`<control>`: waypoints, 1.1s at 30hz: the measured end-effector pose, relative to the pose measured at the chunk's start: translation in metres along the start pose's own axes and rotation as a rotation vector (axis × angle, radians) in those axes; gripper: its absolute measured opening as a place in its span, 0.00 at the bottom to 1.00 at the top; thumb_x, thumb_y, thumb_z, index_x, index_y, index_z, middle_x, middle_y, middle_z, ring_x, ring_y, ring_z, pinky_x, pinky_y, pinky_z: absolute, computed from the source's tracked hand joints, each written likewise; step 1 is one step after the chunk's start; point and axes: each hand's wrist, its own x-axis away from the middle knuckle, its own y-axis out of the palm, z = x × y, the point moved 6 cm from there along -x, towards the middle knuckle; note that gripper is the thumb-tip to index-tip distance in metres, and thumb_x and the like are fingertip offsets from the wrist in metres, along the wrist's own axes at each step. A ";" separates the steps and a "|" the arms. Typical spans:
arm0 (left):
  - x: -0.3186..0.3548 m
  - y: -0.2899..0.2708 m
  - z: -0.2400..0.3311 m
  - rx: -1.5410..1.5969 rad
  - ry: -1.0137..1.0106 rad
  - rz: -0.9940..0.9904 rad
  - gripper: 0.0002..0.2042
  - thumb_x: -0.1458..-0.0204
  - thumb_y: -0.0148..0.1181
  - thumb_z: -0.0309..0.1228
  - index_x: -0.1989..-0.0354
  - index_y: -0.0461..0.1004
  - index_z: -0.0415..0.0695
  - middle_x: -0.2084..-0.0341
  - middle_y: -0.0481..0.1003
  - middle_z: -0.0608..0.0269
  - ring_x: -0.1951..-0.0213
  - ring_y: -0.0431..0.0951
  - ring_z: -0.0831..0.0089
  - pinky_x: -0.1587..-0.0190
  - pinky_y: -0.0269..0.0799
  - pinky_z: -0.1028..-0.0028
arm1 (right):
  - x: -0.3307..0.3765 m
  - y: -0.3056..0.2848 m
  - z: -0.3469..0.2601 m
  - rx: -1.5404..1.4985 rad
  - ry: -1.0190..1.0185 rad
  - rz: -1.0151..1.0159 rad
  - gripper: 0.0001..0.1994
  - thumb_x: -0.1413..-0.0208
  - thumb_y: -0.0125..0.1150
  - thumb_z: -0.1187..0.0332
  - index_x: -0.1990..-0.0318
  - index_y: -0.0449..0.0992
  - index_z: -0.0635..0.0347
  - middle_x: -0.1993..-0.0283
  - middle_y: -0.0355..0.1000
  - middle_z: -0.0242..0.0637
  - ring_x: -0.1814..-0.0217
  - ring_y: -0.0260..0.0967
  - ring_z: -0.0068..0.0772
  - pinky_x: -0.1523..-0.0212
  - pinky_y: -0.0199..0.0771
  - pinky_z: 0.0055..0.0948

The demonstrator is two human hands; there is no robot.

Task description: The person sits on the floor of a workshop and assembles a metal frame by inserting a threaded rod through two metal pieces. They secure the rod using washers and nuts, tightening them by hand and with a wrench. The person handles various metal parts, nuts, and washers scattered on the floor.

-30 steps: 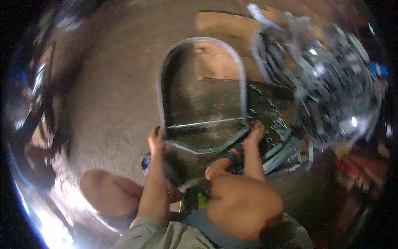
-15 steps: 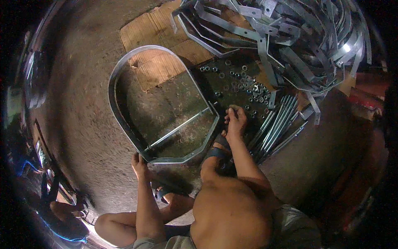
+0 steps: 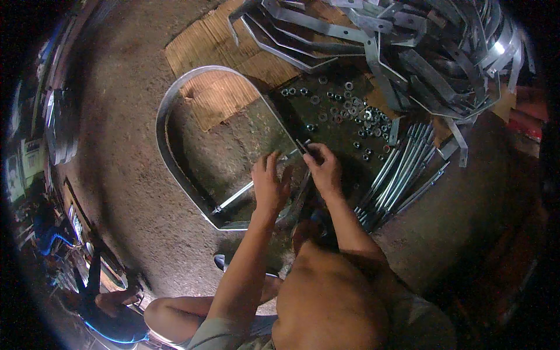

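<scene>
A closed metal band frame (image 3: 165,143), rounded at its far end and angled at its near end, lies on the floor before me. A threaded rod (image 3: 234,197) crosses its inside slantwise. My left hand (image 3: 269,185) is over the rod's right half, fingers stretched out and thumb apart, hiding part of it. At the rod's right end, by the band's outer side, my right hand (image 3: 325,173) has its thumb and fingers pinched together. Whatever is between those fingertips is too small and hidden to make out.
Loose nuts and washers (image 3: 353,111) lie right of the frame. Closer in is a bundle of threaded rods (image 3: 402,169). Bent metal straps (image 3: 408,70) are heaped at the far right, near flattened cardboard (image 3: 227,46). Another person (image 3: 111,309) is at the lower left.
My left hand has left the frame's near left corner and moved right, over the rod. My right hand has moved slightly left and up to the rod's right end.
</scene>
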 end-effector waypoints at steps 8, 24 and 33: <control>-0.008 0.028 -0.038 0.075 -0.198 -0.150 0.16 0.46 0.62 0.34 0.49 0.74 0.45 0.58 0.79 0.54 0.58 0.80 0.52 0.55 0.74 0.59 | 0.005 0.006 -0.028 0.208 -0.105 -0.071 0.23 0.53 0.73 0.68 0.49 0.73 0.60 0.53 0.77 0.43 0.51 0.75 0.41 0.49 0.72 0.35; -0.026 0.026 -0.007 -0.161 -0.023 -0.181 0.19 0.48 0.63 0.39 0.48 0.70 0.51 0.63 0.76 0.57 0.63 0.80 0.49 0.64 0.75 0.53 | 0.001 0.006 -0.021 0.267 -0.048 0.015 0.26 0.54 0.62 0.80 0.43 0.72 0.58 0.48 0.76 0.47 0.45 0.74 0.48 0.45 0.73 0.38; -0.028 0.035 -0.012 0.052 -0.060 -0.188 0.14 0.46 0.61 0.37 0.52 0.71 0.52 0.59 0.77 0.57 0.62 0.80 0.49 0.65 0.74 0.53 | 0.001 0.009 -0.022 0.233 -0.066 -0.046 0.30 0.54 0.60 0.81 0.39 0.70 0.57 0.44 0.74 0.48 0.42 0.72 0.48 0.42 0.71 0.39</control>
